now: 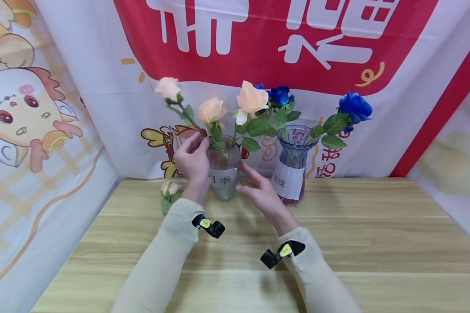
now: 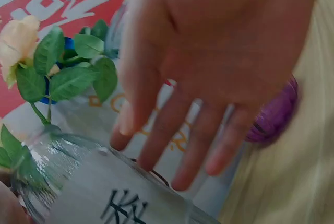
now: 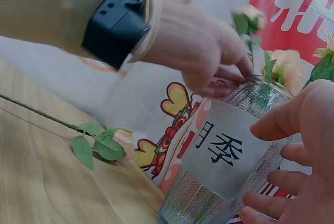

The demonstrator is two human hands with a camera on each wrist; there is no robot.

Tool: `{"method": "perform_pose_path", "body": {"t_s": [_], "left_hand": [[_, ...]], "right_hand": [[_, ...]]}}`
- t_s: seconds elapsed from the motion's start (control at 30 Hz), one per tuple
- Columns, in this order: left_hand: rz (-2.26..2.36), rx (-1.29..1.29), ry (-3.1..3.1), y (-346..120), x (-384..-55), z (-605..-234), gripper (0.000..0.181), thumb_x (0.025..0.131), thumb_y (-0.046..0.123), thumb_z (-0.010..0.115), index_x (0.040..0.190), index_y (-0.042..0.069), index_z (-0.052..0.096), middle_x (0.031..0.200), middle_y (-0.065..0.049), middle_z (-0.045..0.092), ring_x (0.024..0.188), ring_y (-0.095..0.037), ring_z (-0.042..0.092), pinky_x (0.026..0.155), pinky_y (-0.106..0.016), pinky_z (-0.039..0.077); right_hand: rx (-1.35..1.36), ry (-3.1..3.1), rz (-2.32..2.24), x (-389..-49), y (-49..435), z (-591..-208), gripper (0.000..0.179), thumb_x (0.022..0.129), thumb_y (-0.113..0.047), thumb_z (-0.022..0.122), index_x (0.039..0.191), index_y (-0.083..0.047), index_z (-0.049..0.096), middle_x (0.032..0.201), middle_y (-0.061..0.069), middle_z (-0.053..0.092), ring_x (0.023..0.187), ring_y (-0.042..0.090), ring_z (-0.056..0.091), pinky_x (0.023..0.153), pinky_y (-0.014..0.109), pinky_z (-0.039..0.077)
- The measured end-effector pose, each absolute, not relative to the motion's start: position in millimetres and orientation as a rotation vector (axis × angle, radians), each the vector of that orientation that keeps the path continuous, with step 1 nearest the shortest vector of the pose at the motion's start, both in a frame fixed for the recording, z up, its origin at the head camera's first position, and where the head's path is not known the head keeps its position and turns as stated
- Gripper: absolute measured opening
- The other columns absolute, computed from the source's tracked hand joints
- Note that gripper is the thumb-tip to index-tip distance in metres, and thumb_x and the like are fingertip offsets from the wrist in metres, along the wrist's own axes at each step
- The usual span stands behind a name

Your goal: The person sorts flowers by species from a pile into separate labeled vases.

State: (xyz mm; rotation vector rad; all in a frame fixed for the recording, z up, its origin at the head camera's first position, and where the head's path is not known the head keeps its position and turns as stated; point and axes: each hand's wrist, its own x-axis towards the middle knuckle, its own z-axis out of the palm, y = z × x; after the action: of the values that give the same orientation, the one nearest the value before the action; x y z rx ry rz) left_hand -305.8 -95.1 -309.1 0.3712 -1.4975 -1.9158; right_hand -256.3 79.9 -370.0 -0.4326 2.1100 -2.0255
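At the left side of a clear glass vase (image 1: 224, 194), my left hand (image 1: 192, 157) pinches the stem of a pale pink rose (image 1: 168, 89) right at the rim. The bloom leans out to the upper left. Two peach roses, one in the middle (image 1: 212, 109) and one to the right (image 1: 252, 97), stand in the same vase, which bears a white label (image 3: 224, 150) with dark characters. My right hand (image 1: 261, 193) is on the vase's other side, its palm facing the glass (image 2: 209, 41) and fingers extended close to the wall.
A blue-purple glass vase (image 1: 293, 154) with a white label stands to the right, holding blue roses (image 1: 354, 108). Another pale rose (image 3: 107, 143) lies on the wooden table (image 1: 356, 243) left of my left forearm. A printed cloth (image 1: 98, 87) hangs behind.
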Motion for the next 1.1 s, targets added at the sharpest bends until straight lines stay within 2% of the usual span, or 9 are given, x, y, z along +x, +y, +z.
{"method": "perform_pose_path", "body": {"t_s": [0.13, 0.23, 0.4, 0.53, 0.67, 1.1], "left_hand": [[-1.953, 0.374, -1.647, -104.1, -294.7, -314.7, 0.039, 0.092, 0.021, 0.085, 0.129, 0.015, 0.078, 0.127, -0.005, 0.079, 0.115, -0.012, 0.075, 0.099, -0.024, 0.061], [-2.012, 0.365, -1.683, -113.2, -283.6, -318.9, 0.046, 0.092, 0.025, 0.086, 0.136, 0.017, 0.074, 0.132, -0.003, 0.077, 0.120, -0.011, 0.073, 0.103, -0.023, 0.059], [-2.060, 0.313, -1.708, -132.1, -265.0, -329.1, 0.045, 0.095, 0.022, 0.082, 0.138, 0.017, 0.072, 0.136, -0.005, 0.075, 0.119, -0.007, 0.072, 0.094, -0.018, 0.059], [-2.096, 0.306, -1.716, -151.1, -251.7, -336.2, 0.040, 0.097, 0.020, 0.080, 0.137, 0.019, 0.073, 0.128, -0.004, 0.077, 0.107, -0.005, 0.074, 0.083, -0.016, 0.059], [-2.097, 0.293, -1.795, -170.5, -238.4, -341.6, 0.038, 0.097, 0.020, 0.079, 0.135, 0.017, 0.074, 0.111, 0.006, 0.080, 0.095, -0.004, 0.076, 0.077, -0.017, 0.060], [-1.973, 0.313, -2.110, -223.4, -202.6, -370.7, 0.048, 0.096, 0.021, 0.081, 0.142, 0.014, 0.066, 0.109, 0.018, 0.080, 0.097, 0.002, 0.075, 0.083, -0.018, 0.060]], "right_hand": [[-0.442, 2.099, -2.030, -255.4, 77.2, -368.6, 0.076, 0.103, -0.010, 0.063, 0.169, -0.022, 0.028, 0.178, -0.001, 0.024, 0.158, 0.034, 0.038, 0.131, 0.053, 0.032], [-0.436, 2.099, -2.037, -254.9, 76.3, -367.8, 0.077, 0.102, -0.010, 0.064, 0.169, -0.022, 0.028, 0.178, -0.001, 0.025, 0.158, 0.034, 0.038, 0.131, 0.052, 0.032], [-0.413, 2.105, -2.037, -255.7, 77.2, -368.4, 0.076, 0.103, -0.012, 0.064, 0.169, -0.023, 0.028, 0.177, -0.002, 0.026, 0.159, 0.036, 0.037, 0.131, 0.054, 0.030], [-0.411, 2.106, -2.039, -256.0, 78.3, -368.6, 0.075, 0.103, -0.011, 0.063, 0.169, -0.022, 0.029, 0.177, 0.000, 0.026, 0.159, 0.037, 0.036, 0.131, 0.054, 0.030], [-0.416, 2.101, -2.043, -256.3, 79.3, -369.0, 0.074, 0.103, -0.011, 0.062, 0.169, -0.020, 0.028, 0.177, 0.002, 0.026, 0.159, 0.038, 0.035, 0.131, 0.054, 0.030], [-0.390, 2.092, -2.036, -257.5, 78.0, -369.2, 0.074, 0.104, -0.012, 0.062, 0.169, -0.021, 0.028, 0.177, -0.002, 0.026, 0.160, 0.037, 0.036, 0.132, 0.053, 0.029]]}}
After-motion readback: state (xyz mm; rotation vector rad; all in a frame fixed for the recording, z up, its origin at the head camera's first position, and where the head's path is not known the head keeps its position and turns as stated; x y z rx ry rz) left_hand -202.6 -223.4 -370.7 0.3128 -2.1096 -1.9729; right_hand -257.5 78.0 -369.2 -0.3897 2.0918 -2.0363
